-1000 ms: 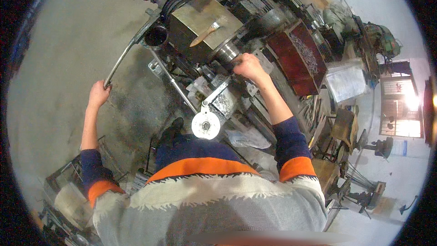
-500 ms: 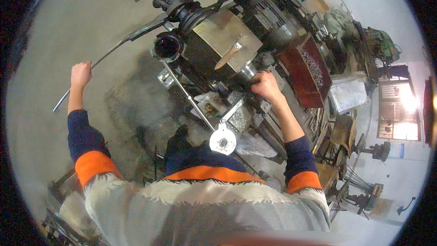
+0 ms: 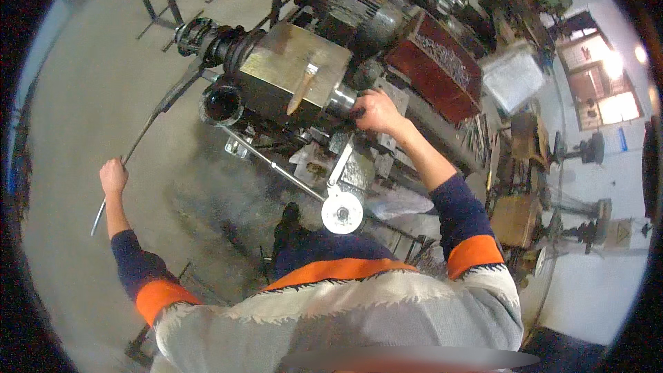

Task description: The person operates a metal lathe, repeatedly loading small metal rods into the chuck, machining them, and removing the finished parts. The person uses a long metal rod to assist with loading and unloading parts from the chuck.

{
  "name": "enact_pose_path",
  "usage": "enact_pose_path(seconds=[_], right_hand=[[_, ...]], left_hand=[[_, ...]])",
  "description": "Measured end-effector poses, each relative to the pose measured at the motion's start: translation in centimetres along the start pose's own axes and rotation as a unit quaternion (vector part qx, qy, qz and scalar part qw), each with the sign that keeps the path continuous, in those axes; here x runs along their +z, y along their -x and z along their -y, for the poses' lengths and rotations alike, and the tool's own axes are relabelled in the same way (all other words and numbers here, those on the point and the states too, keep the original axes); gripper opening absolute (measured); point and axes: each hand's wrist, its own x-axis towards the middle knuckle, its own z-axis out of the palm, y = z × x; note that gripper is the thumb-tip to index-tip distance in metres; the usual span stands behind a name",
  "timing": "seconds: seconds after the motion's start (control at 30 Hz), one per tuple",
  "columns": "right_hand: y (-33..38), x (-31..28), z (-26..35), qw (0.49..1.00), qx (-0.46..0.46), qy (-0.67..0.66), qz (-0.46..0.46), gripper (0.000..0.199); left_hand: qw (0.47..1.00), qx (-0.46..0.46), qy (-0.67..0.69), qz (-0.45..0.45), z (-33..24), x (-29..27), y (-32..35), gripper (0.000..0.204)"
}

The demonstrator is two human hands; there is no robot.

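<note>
My left hand (image 3: 113, 176) is closed around a long metal lever (image 3: 148, 124), which slants from the machine down to the left; its thin end sticks out below my fist. Curled fingers of my right hand (image 3: 376, 112) touch the right end of a shiny round spindle (image 3: 340, 99) on the machine. Something small and dark shows at those fingertips, too hidden to name. A paintbrush (image 3: 302, 90) with a wooden handle lies on top of the metal machine housing (image 3: 276, 62). In front of me is a white handwheel disc (image 3: 342, 213), joined to a slim rod (image 3: 275, 166).
A dark open pipe mouth (image 3: 222, 101) faces up at the machine's left. Beyond my right hand stands a red-brown tray (image 3: 414, 65) holding metal shavings. Loose rods and tools (image 3: 476, 141) lie right of it. A motor (image 3: 359, 14) sits behind the housing.
The view has shifted, with the machine now farther left. My left hand and the lever's end appear lower, nearer me. My right hand remains at the spindle's end.
</note>
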Motion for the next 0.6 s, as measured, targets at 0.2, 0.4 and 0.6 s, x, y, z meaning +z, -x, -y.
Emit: enact_pose_path(seconds=[0.2, 0.4, 0.6], right_hand=[[4.8, -3.9, 0.2, 0.986, -0.016, -0.019, -0.163, 0.031], [15.3, -3.8, -3.8, 0.968, 0.106, -0.050, -0.220, 0.036], [26.1, -1.2, -6.9, 0.943, 0.275, -0.062, -0.175, 0.028]], left_hand=[[0.857, 0.068, 0.308, -0.406, -13.8, -5.5, 0.9, 0.023], [0.903, 0.027, 0.418, 0.101, -30.2, 15.2, -2.4, 0.042], [0.960, 0.195, 0.108, 0.170, -32.7, 14.4, -6.6, 0.043]])
